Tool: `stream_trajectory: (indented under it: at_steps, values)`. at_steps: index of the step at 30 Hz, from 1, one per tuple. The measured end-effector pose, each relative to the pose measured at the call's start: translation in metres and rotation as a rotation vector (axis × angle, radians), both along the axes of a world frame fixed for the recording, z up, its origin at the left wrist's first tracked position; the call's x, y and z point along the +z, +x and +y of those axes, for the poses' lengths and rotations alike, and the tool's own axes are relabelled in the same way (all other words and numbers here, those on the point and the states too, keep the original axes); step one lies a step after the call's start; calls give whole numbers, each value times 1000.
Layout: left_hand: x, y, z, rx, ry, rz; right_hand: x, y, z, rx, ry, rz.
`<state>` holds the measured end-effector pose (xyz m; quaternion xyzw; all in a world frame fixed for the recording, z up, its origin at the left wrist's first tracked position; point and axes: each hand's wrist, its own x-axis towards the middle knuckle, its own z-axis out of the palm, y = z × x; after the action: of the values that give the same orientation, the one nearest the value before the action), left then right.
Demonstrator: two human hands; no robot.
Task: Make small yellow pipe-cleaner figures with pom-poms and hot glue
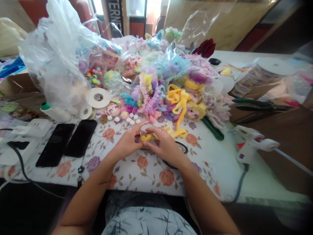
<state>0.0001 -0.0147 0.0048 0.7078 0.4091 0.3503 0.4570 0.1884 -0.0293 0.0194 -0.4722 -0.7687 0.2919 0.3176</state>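
My left hand [129,141] and my right hand [168,147] meet over the flowered tablecloth, fingers curled toward each other. Between their fingertips is a small stretch of soft yellow ribbon [144,138]. Past my right hand, more of the yellow ribbon [180,133] lies on the cloth and runs up to a loose tangle on the pile. A black cord loop [185,146] lies partly under my right hand. Just beyond my fingers are white beads [132,118] and a doll face [113,109]. My fingers partly hide the piece they hold.
Two phones [80,138] lie at left near a power strip with cables. A roll of white tape [99,97] stands by a plastic bag [55,62]. Green-handled pliers [254,104] and a glue gun [249,143] are at right, near cardboard boxes.
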Motion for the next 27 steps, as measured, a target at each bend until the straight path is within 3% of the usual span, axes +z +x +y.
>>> stream_trajectory:
  at_steps: [5,10,17,27]
  values:
    - [1,1,-3,-79,91,22,-2,5,2,65,-25,25]
    - [7,1,-5,-158,64,49,0,6,1,89,-134,30]
    - [5,-2,-3,-142,107,100,-4,6,-1,37,-269,134]
    - [3,0,-2,-28,119,279,-12,5,0,-47,-174,70]
